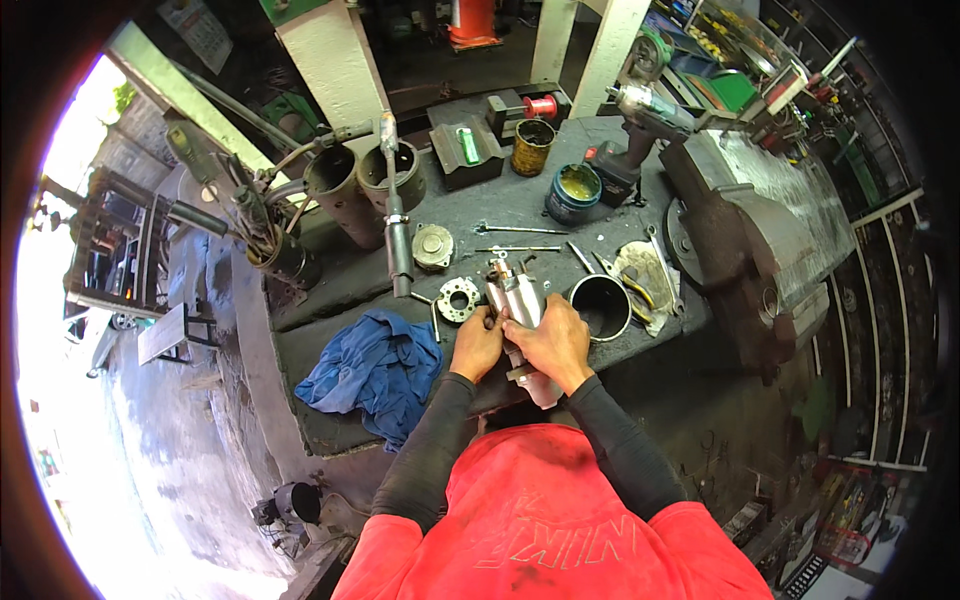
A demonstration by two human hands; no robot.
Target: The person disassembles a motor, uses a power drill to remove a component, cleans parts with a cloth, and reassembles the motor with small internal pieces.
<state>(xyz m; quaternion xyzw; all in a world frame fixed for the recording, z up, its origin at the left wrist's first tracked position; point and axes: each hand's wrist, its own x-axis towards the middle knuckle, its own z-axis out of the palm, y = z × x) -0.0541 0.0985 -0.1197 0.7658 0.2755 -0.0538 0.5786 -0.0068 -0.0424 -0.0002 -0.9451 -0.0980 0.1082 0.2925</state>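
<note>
A silvery metal starter motor (518, 292) lies at the near edge of the dark workbench, its narrow nose end pointing toward me. My left hand (477, 345) is closed on its left side, thumb and fingertips near the middle. My right hand (553, 342) wraps over its right side, with the thumb close to the left fingertips. What the fingertips press on is hidden. Just right of the part stands an open metal cylinder (601, 306). To its left lie a ring-shaped plate with holes (459, 299) and a round metal cover (433, 247).
A blue rag (372, 372) lies at the bench's left front. Behind are a long-handled ratchet tool (396, 235), metal cans (345, 200), a grease tub (574, 190) and a cordless impact wrench (640, 135). Pliers (637, 287) rest on a stained cloth, near a large vise (735, 240).
</note>
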